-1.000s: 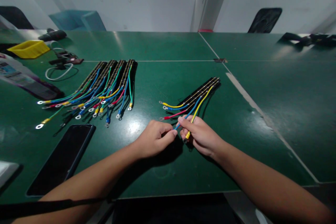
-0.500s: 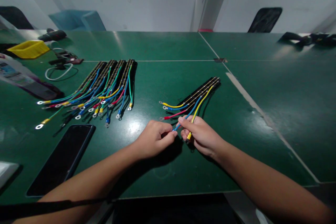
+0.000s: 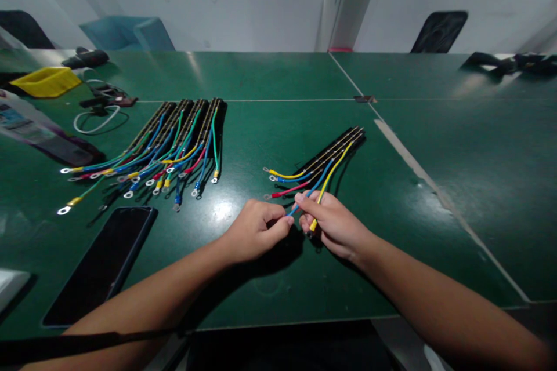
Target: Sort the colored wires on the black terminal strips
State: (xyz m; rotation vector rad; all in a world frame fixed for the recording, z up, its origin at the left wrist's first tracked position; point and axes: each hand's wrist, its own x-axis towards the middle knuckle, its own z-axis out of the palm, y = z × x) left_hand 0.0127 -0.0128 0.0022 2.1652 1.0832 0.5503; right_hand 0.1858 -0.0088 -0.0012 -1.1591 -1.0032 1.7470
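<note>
A black terminal strip (image 3: 334, 151) lies slantwise in front of me, with yellow, blue and red wires running from it toward me. My left hand (image 3: 261, 229) pinches the end of a blue wire (image 3: 321, 178), hiding its tip. My right hand (image 3: 333, 223) grips the same blue wire a little farther up, between thumb and fingers. A yellow wire (image 3: 333, 177) passes over the right fingers, its yellow-sleeved lug hanging below them. Left of the hands, a red wire (image 3: 290, 190) and another yellow wire (image 3: 285, 175) end in ring lugs on the table.
Several similar wired strips (image 3: 191, 127) lie side by side at the left. A phone (image 3: 102, 264) rests nearer me, by my left forearm. Beyond are a plastic bottle (image 3: 39, 130) lying tilted, a yellow bin (image 3: 47, 82) and a white cable (image 3: 98, 127). A tape strip (image 3: 409, 165) crosses the green table.
</note>
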